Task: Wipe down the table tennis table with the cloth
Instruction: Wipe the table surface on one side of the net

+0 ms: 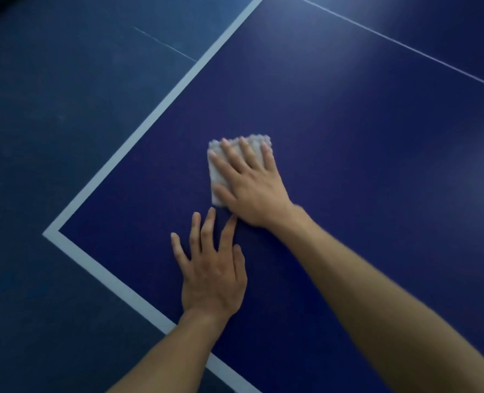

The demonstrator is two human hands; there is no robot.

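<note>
The dark blue table tennis table (362, 143) fills the right and middle of the view, edged by a white border line. A small folded light grey cloth (216, 177) lies flat on it near the corner. My right hand (252, 188) presses on the cloth with straight, spread fingers and covers most of it. My left hand (212, 268) rests flat on the bare table surface just below and left of the cloth, fingers spread, holding nothing.
The table's corner (49, 234) points left, with its white edge lines (155, 114) running up-right and down-right. Beyond the edges lies a dark blue floor (51, 109). A thin white centre line (405, 43) crosses the table at the upper right.
</note>
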